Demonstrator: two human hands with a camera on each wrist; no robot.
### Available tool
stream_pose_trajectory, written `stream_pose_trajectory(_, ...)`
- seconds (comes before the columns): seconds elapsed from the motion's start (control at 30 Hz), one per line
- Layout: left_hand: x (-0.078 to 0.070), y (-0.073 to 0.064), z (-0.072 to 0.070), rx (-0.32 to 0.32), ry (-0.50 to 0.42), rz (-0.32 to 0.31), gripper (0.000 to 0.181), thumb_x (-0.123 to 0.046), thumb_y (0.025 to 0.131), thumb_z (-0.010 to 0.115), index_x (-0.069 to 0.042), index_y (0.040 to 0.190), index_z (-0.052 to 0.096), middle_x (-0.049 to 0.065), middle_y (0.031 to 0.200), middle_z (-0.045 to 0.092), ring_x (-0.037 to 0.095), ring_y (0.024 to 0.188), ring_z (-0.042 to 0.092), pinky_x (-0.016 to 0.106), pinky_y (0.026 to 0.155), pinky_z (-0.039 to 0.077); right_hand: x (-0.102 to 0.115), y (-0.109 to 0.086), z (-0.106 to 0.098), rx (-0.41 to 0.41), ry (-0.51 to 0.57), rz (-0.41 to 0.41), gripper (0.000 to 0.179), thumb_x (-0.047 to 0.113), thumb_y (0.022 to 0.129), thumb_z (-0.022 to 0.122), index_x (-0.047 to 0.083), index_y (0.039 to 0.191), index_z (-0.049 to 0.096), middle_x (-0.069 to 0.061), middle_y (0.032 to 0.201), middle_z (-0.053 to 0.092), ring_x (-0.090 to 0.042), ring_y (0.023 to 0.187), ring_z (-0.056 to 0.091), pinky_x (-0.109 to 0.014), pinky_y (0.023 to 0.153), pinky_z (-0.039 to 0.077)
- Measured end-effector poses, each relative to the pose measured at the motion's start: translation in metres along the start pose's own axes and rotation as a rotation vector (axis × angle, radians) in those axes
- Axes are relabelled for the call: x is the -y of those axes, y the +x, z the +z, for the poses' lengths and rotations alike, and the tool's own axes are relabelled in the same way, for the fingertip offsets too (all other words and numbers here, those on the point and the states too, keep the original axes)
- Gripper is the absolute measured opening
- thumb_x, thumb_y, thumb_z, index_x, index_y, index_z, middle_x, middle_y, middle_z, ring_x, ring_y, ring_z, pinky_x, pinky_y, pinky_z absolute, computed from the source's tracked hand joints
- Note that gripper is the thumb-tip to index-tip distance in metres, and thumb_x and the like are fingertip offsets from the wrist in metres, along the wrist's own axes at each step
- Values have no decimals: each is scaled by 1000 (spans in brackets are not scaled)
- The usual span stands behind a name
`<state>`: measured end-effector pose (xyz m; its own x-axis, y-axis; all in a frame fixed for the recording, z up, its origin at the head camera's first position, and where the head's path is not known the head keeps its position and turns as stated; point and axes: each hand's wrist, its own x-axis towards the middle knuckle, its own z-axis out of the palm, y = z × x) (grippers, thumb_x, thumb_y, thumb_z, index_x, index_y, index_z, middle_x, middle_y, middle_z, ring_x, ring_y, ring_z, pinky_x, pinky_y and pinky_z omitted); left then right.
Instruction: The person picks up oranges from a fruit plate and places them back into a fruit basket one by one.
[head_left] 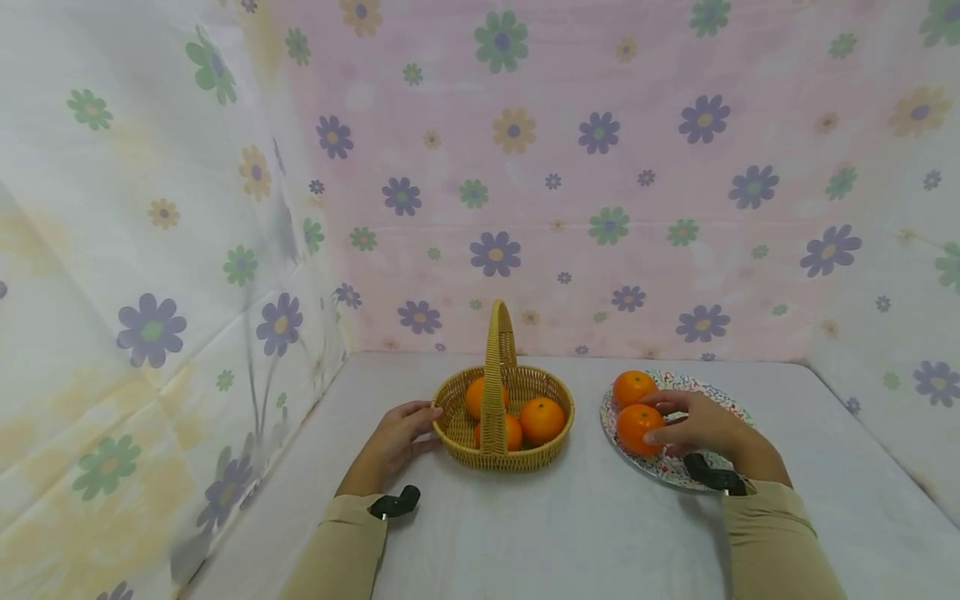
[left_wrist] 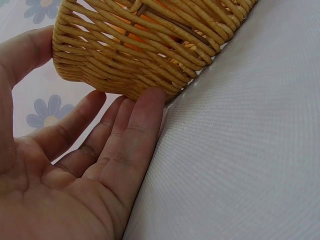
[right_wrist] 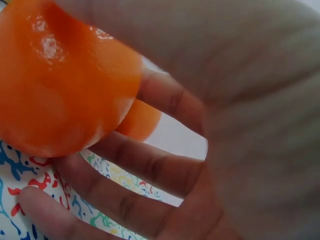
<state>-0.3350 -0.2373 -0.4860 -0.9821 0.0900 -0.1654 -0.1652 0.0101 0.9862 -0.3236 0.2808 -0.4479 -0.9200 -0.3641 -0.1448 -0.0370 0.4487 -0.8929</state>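
The near orange (head_left: 639,430) on the patterned plate (head_left: 609,436) is in the grip of my right hand (head_left: 701,425). In the right wrist view, my thumb lies over this orange (right_wrist: 65,85) and other fingers reach round its far side. Just behind it sits a second orange (head_left: 634,388). A yellow wicker basket (head_left: 442,429) with a tall handle stands to the left, with several oranges inside. My left hand (head_left: 401,433) touches the basket's left side. The left wrist view shows loosely extended fingers (left_wrist: 142,130) against the lower weave of the basket (left_wrist: 110,65), thumb near its rim.
A white cloth covers the table (head_left: 480,533). Flower-printed curtain (head_left: 555,183) closes off the back, left and right. Black curved pieces (head_left: 397,502) stick out at both sleeve cuffs. The basket handle (head_left: 495,375) rises well above the rim.
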Motion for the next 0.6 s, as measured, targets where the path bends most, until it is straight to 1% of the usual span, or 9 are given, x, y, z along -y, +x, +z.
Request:
stream_pose_trajectory(0.07, 0, 0, 0, -8, -8, -11, 47, -28, 98, 72, -4, 136, 60, 16, 136, 64, 27, 119, 67, 44, 95, 62, 0, -1, 0, 17, 17, -1, 74, 24, 85, 85, 6, 148, 51, -34, 152, 42, -29, 99, 71, -46, 82, 65)
stream_pose_trajectory(0.17, 1, 1, 1, -12, -4, -8, 47, -28, 98, 72, -3, 136, 60, 16, 135, 65, 26, 118, 67, 45, 94, 62, 1, -2, 1, 25, 12, -15, 73, 22, 86, 85, 6, 148, 51, -35, 151, 43, -29, 101, 71, -46, 82, 66)
stream_pose_trajectory(0.33, 1, 2, 2, -16, -5, -6, 49, -29, 98, 72, -3, 137, 60, 16, 135, 65, 25, 118, 67, 45, 95, 62, 2, -3, 1, -5, -28, -43, 73, 23, 85, 86, 5, 147, 53, -35, 147, 47, -29, 95, 71, -45, 78, 66)
stream_pose_trajectory(0.43, 0, 1, 2, -11, -3, 0, 50, -29, 98, 72, -2, 138, 59, 17, 136, 64, 26, 119, 66, 46, 96, 61, 3, -3, 0, -27, -35, -37, 73, 24, 83, 87, 6, 146, 54, -32, 146, 49, -30, 91, 72, -45, 78, 66)
stream_pose_trajectory(0.6, 0, 0, 2, -9, -13, 5, 51, -29, 97, 73, 0, 138, 59, 18, 135, 64, 26, 119, 66, 46, 96, 61, 6, -3, -1, -18, -17, -50, 72, 23, 85, 85, 5, 147, 53, -31, 144, 50, -30, 92, 72, -46, 79, 66)
